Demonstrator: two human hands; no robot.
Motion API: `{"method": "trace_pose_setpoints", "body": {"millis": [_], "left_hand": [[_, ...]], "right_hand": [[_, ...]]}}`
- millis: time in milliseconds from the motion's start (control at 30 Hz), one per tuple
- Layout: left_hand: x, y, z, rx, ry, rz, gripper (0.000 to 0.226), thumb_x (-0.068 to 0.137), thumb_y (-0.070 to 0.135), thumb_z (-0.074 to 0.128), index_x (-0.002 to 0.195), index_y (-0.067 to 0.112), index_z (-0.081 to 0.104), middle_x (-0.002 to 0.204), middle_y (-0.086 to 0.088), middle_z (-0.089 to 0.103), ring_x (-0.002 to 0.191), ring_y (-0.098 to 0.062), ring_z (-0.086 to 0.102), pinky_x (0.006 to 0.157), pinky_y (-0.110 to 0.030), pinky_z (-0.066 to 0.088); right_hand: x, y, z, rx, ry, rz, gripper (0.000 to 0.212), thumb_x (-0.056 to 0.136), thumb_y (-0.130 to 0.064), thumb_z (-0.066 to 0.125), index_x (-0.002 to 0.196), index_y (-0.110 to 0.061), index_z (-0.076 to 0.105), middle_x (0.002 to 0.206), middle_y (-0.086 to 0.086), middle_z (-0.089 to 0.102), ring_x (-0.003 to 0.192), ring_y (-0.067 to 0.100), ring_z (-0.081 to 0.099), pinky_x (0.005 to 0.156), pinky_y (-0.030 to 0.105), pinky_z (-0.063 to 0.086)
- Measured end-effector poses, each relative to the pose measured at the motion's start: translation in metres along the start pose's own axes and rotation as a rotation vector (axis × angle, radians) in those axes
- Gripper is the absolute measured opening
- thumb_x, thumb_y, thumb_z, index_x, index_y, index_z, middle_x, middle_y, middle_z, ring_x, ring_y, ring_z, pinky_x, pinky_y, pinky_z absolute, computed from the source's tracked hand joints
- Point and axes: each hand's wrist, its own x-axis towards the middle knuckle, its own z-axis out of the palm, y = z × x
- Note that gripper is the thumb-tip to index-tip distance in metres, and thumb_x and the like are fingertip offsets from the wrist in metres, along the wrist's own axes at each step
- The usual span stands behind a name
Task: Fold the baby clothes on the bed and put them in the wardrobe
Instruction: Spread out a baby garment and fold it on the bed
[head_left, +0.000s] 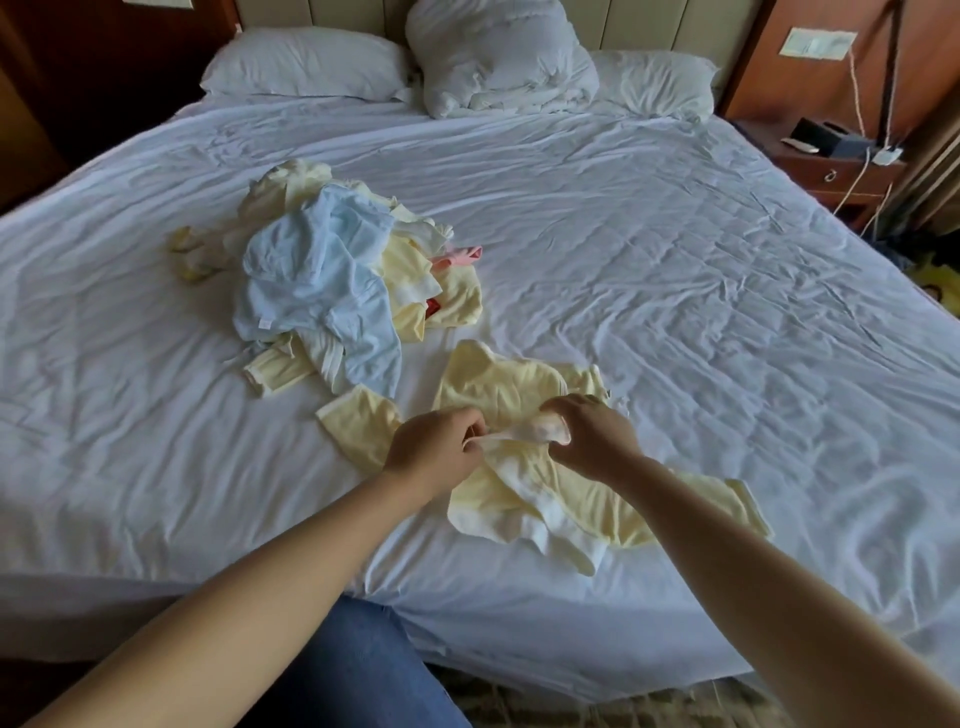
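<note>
Grip: my left hand (439, 441) and right hand (592, 436) pinch a white strip (506, 434) taut, I judge to flatten the yellow baby garment (498, 379) beneath.

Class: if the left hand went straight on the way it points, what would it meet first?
Probably the yellow garment, spread just beyond the left hand; depth is unclear.

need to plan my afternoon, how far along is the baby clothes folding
Early. Nothing folded shows on the bed. In hand: left hand and right hand pinch a white strip on the yellow garment. To do: the blue-and-yellow pile, unfolded; wardrobe not in view.
</note>
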Motion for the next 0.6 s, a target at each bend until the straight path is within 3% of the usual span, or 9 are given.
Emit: {"method": "trace_pose_setpoints", "body": {"millis": [100, 167, 267, 367, 433, 500, 567, 600], "left_hand": [[-0.001, 0.006, -0.013, -0.002, -0.066, 0.018, 0.014, 0.084, 0.026, 0.059, 0.098, 0.026, 0.062, 0.093, 0.011, 0.066, 0.084, -0.014, 0.061, 0.063, -0.024, 0.036], [-0.003, 0.007, -0.014, 0.018, -0.173, 0.055, 0.01, 0.083, 0.027, 0.059, 0.092, 0.028, 0.058, 0.09, 0.011, 0.064, 0.082, -0.013, 0.059, 0.059, -0.024, 0.035], [-0.008, 0.007, -0.008, 0.081, -0.271, 0.123, 0.008, 0.082, 0.024, 0.058, 0.089, 0.027, 0.056, 0.088, 0.013, 0.055, 0.079, -0.009, 0.052, 0.058, -0.022, 0.033], [-0.009, 0.009, -0.001, 0.128, -0.334, 0.127, 0.015, 0.084, 0.023, 0.057, 0.099, 0.024, 0.061, 0.089, 0.012, 0.05, 0.082, -0.01, 0.05, 0.065, -0.024, 0.035], [-0.007, 0.01, 0.006, 0.143, -0.413, 0.126, 0.011, 0.085, 0.025, 0.057, 0.095, 0.026, 0.061, 0.09, 0.012, 0.054, 0.087, -0.013, 0.055, 0.066, -0.025, 0.039], [-0.002, 0.011, 0.012, 0.159, -0.527, 0.096, 0.005, 0.084, 0.032, 0.059, 0.088, 0.03, 0.06, 0.089, 0.015, 0.059, 0.091, -0.012, 0.059, 0.069, -0.025, 0.043], [0.005, 0.012, 0.015, 0.158, -0.614, 0.044, 0.017, 0.083, 0.047, 0.057, 0.083, 0.03, 0.059, 0.09, 0.014, 0.064, 0.089, -0.013, 0.062, 0.074, -0.028, 0.048], [0.01, 0.012, 0.015, 0.146, -0.615, 0.023, 0.026, 0.082, 0.053, 0.055, 0.082, 0.028, 0.06, 0.089, 0.011, 0.066, 0.087, -0.015, 0.062, 0.075, -0.03, 0.049]], "right_hand": [[0.0, 0.0, -0.005, -0.097, -0.078, 0.0, 0.054, 0.08, -0.032, 0.065, 0.132, -0.032, 0.05, 0.135, -0.008, 0.054, 0.124, 0.016, 0.051, 0.085, 0.034, 0.051], [-0.002, 0.0, -0.004, -0.145, -0.083, -0.03, 0.038, 0.084, -0.023, 0.058, 0.121, -0.03, 0.057, 0.126, -0.008, 0.059, 0.117, 0.017, 0.056, 0.082, 0.034, 0.052], [-0.003, -0.001, -0.002, -0.191, 0.079, -0.091, 0.026, 0.085, -0.01, 0.052, 0.1, -0.025, 0.068, 0.106, -0.006, 0.067, 0.104, 0.019, 0.061, 0.073, 0.031, 0.051], [-0.002, 0.004, -0.006, -0.189, 0.23, -0.19, 0.016, 0.077, -0.007, 0.061, 0.078, -0.021, 0.07, 0.085, -0.004, 0.068, 0.088, 0.023, 0.064, 0.068, 0.033, 0.05], [-0.004, 0.006, -0.007, -0.201, 0.171, -0.241, 0.016, 0.078, -0.01, 0.061, 0.076, -0.023, 0.071, 0.083, -0.005, 0.066, 0.088, 0.021, 0.062, 0.076, 0.035, 0.049], [-0.005, 0.011, -0.003, -0.188, -0.012, -0.235, 0.021, 0.083, -0.016, 0.055, 0.085, -0.027, 0.072, 0.094, -0.009, 0.067, 0.1, 0.014, 0.058, 0.091, 0.037, 0.044], [-0.005, 0.015, 0.0, -0.099, -0.117, -0.153, 0.025, 0.083, -0.019, 0.05, 0.088, -0.028, 0.073, 0.099, -0.011, 0.067, 0.105, 0.012, 0.056, 0.099, 0.036, 0.039], [-0.003, 0.016, 0.0, -0.057, -0.089, -0.122, 0.027, 0.083, -0.02, 0.047, 0.086, -0.027, 0.073, 0.097, -0.01, 0.069, 0.103, 0.013, 0.057, 0.099, 0.036, 0.038]]}}
